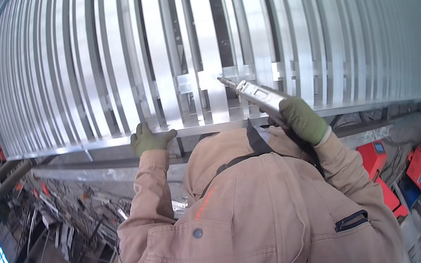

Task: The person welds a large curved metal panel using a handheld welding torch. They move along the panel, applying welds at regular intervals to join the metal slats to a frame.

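Observation:
My right hand, in a green glove, is wrapped round the rear of a silver welding gun. The gun's narrow dark tip points up and left, close to a metal slat where it passes over a crossbar; whether the tip touches cannot be made out. My left hand, gloved the same, rests at the front rail of the slatted panel, thumb stretched out to the right and fingers over the edge, holding nothing.
Long shiny slats run away from me across the whole panel, with narrow gaps between them. Red machines stand on the floor at the lower right, near cables. Scrap and metal pieces clutter the floor at the left. A grey beam lies below the rail.

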The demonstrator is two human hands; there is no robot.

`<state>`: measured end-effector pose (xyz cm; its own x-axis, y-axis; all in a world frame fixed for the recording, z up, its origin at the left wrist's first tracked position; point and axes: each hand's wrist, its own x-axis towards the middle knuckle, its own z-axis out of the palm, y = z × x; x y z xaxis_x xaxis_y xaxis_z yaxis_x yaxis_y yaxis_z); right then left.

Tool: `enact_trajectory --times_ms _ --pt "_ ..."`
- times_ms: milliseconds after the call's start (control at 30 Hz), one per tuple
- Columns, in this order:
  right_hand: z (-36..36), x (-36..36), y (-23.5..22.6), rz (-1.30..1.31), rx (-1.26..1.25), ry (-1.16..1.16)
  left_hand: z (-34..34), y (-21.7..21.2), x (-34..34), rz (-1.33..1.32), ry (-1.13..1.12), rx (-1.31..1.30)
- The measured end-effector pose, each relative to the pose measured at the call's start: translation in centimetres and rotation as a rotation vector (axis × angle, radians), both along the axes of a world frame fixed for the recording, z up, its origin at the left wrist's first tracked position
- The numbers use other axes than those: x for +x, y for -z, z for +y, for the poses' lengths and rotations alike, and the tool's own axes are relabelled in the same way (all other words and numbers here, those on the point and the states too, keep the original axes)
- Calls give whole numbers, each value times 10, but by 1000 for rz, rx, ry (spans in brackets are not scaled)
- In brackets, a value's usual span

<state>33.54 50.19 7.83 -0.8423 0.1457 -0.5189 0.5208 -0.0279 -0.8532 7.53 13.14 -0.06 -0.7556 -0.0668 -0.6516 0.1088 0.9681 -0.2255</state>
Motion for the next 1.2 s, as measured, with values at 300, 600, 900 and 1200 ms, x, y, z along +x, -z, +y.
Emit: enact_trajectory --times_ms 300,600,900,1200 --pt "-69 31 -20 49 257 221 -14 17 -7 37 257 267" --pt "-98 31 -35 67 404 238 59 56 -20 138 433 731" --pt "-75 41 -47 36 392 279 109 79 -13 137 456 778" --pt "-82 63 -27 32 309 300 197 87 -18 211 539 515"
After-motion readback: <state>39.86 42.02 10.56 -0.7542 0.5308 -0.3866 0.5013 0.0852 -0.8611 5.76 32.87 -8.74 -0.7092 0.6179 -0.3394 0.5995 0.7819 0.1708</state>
